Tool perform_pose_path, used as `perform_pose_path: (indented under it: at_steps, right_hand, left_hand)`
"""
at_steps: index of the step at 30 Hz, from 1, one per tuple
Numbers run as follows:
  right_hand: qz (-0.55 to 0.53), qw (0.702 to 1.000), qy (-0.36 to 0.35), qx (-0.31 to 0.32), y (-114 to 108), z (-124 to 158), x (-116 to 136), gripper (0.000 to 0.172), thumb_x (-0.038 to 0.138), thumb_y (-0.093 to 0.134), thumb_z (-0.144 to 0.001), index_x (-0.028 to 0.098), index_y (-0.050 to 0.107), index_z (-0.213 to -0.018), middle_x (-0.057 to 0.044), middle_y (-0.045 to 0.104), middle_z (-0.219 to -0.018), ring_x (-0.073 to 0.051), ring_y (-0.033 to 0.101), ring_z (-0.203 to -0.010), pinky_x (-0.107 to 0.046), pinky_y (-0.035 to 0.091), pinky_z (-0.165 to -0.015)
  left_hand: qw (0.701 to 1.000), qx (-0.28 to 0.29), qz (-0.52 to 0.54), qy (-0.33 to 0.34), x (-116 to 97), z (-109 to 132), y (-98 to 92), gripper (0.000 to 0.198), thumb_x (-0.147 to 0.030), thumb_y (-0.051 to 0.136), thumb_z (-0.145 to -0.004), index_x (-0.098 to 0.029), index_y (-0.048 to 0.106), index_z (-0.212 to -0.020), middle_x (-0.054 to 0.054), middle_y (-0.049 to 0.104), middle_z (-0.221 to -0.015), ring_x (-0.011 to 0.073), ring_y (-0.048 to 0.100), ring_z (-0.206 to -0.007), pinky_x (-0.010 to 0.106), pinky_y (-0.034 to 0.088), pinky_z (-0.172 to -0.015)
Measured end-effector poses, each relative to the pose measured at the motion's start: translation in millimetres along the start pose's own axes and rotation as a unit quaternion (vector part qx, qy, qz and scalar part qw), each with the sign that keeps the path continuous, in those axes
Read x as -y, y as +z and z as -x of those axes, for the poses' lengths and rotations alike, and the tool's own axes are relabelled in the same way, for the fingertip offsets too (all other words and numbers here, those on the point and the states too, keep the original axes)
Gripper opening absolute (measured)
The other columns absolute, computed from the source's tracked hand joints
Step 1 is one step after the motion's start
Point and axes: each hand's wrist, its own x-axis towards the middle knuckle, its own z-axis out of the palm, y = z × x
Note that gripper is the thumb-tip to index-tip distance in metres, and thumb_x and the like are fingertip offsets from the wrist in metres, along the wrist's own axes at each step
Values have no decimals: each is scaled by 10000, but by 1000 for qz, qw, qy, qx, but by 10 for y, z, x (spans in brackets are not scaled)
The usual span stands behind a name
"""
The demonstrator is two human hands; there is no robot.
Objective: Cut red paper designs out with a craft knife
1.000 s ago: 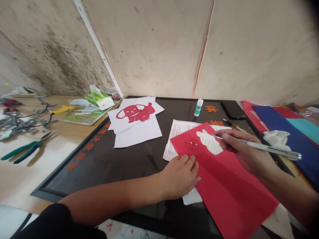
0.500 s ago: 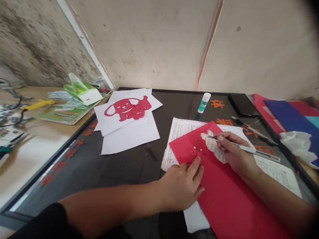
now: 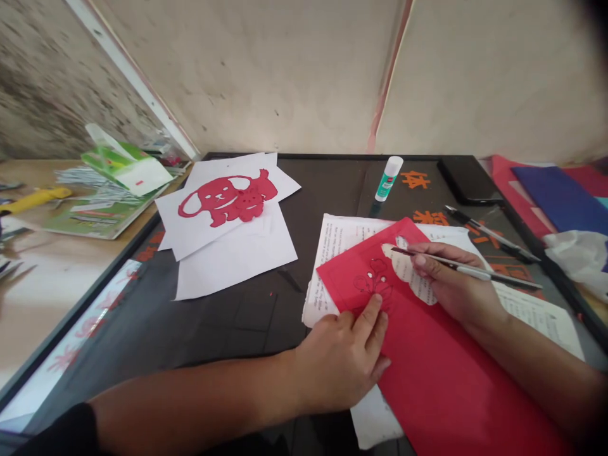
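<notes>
Left hand: the left hand (image 3: 339,361) is lying palm-down with its fingers spread, pressing on the red paper sheet (image 3: 456,373), its extended index fingertip just below a drawn flower outline (image 3: 375,282).

Right hand: the right hand (image 3: 451,282) is pinching a slim pen-like cutting tool (image 3: 475,272) between thumb and fingers, with its silver barrel running out past the knuckles.

Tool tip: the dark point is resting at the upper edge of a rounded opening (image 3: 408,272) in the sheet; contact with the paper is too fine to tell.

Red sheet: the smooth, matte paper is lying flat and slightly askew between both hands, over printed white pages (image 3: 342,253) that are showing through the opening.

Board: a black-framed board (image 3: 228,323) is carrying everything, with orange paper characters (image 3: 415,179) scattered on its far side.

Nearby: a red paper-cut dog (image 3: 228,199) is lying on white paper sheets (image 3: 237,259), well left of the hands. A white-and-green glue stick (image 3: 388,178) is standing upright, while a black pen (image 3: 491,234) is lying to the right beside a dark phone (image 3: 468,180).

Right edge: blue paper (image 3: 555,196) and crumpled tissue (image 3: 574,253) are sitting beyond the board.
</notes>
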Motion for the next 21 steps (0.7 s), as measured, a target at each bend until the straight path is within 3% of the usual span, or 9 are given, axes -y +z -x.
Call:
perform_pose_path:
  at_steps: [3, 5, 9, 13, 17, 21]
  right_hand:
    - [26, 998, -2, 60, -69, 12, -37, 188, 316, 854, -702, 303, 796, -880, -15, 762, -951, -172, 684, -866, -312, 542, -822]
    - [48, 994, -4, 94, -111, 18, -32, 177, 331, 837, -726, 308, 800, -898, -18, 764, -964, -181, 686, -880, -319, 539, -827]
    - [94, 987, -22, 130, -158, 27, 108, 167, 341, 837, -723, 298, 802, -881, -14, 754, -904, -158, 666, -821, -274, 522, -749]
    - [160, 976, -5, 148, -145, 15, 266, 166, 338, 821, -746, 272, 783, -893, -7, 707, -760, -119, 608, -652, -236, 461, -576]
    - [211, 954, 5, 215, -103, -21, 225, 189, 391, 766, -798, 229, 774, -895, -14, 659, -685, -112, 540, -562, -236, 381, -479]
    - [216, 948, -21, 232, -129, -45, 93, 202, 401, 743, -820, 213, 768, -890, -7, 629, -667, -88, 473, -514, -235, 324, -451]
  left_hand:
    - [1000, -25, -9, 4, -10, 12, 15, 488, -405, 452, -964, -50, 649, -1235, 228, 570, -1358, 248, 681, -694, 354, 560, -491]
    - [999, -43, -18, 9, -17, 25, 19, 470, -394, 465, -959, -44, 670, -1198, 232, 597, -1321, 239, 675, -665, 346, 552, -478]
    - [995, -89, -41, 36, -32, 46, 21, 420, -347, 478, -960, -26, 703, -1110, 263, 645, -1225, 232, 661, -608, 327, 514, -427]
    - [989, -126, -48, 55, -32, 50, 30, 381, -313, 491, -961, -18, 719, -1039, 268, 677, -1147, 229, 647, -576, 320, 494, -408]
    - [992, -109, -39, 54, -15, 47, 33, 395, -322, 477, -967, -21, 708, -1074, 271, 659, -1190, 225, 651, -592, 319, 498, -416]
    - [993, -101, -38, 54, -10, 45, 27, 410, -326, 449, -983, -20, 707, -1072, 264, 661, -1190, 225, 657, -602, 315, 500, -419]
